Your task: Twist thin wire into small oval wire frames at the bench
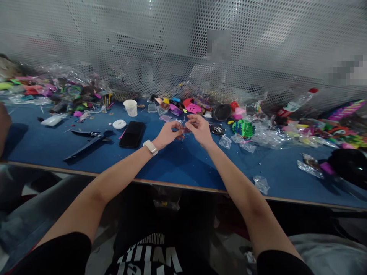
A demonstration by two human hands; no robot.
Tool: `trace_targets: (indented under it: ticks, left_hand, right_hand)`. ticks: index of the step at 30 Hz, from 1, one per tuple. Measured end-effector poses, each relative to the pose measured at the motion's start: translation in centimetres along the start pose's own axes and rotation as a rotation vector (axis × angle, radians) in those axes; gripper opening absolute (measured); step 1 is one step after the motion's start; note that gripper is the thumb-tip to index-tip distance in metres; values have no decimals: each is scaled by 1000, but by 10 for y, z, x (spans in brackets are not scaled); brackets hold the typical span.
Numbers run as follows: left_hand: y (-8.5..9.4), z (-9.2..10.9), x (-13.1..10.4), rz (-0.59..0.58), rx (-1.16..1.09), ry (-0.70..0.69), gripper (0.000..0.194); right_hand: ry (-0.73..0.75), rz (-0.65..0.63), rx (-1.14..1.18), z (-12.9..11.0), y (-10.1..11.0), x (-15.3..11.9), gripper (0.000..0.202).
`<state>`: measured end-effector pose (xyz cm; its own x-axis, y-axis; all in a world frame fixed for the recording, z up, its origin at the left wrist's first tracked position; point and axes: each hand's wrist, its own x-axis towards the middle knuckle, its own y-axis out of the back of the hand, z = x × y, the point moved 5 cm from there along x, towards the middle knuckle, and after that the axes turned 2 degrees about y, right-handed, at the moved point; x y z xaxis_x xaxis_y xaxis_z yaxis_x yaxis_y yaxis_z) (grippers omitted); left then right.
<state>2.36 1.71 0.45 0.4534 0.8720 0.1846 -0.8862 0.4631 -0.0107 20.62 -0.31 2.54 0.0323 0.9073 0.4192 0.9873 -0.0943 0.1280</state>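
Over the middle of the blue table my left hand (169, 134) and my right hand (200, 129) face each other, a small gap apart. Between their pinched fingertips is a thin clear plastic piece (184, 123), too fine and blurred to name more exactly. A white band (150, 147) circles my left wrist. Left of that hand a black phone (132, 134) lies flat. Just right of my right hand are a black tag with white lettering (218, 130) and a small clear bag (225, 142). Behind the hands sits a bright pink piece (194, 108).
Black scissors (88, 144) and a white earbud case (119, 124) lie on the left, near a paper cup (130, 108). Colourful piles line the perforated metal wall (160, 46). A red-capped bottle (298, 103) leans back right. Another person's hand (4, 128) shows far left.
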Motion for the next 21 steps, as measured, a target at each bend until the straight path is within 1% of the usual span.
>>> trace_targets:
  ticks: [3,5,9,14,18,21]
  left_hand:
    - [12,2,5,157,-41,-59,22]
    - [16,2,7,192,-50,-82,23]
    - [15,3,8,194,-64,-84,24]
    - [13,7,5,168,-45,-74,23]
    - [13,10,5,149,-56,-95,17]
    - [14,9,5,160,-71,-85,17]
  right_hand:
    - [-10,-100,-13,5,-7,-2,70]
    - [-22,-143,5,8,-12,-3,70]
    - [-5,-134,18,10,-16,-4,68]
    - [-34,-58,11,8,-12,-2,72]
    - [-34,-66,16,5,-12,-3,72]
    - [-7,-50,1,3,-12,-4,72]
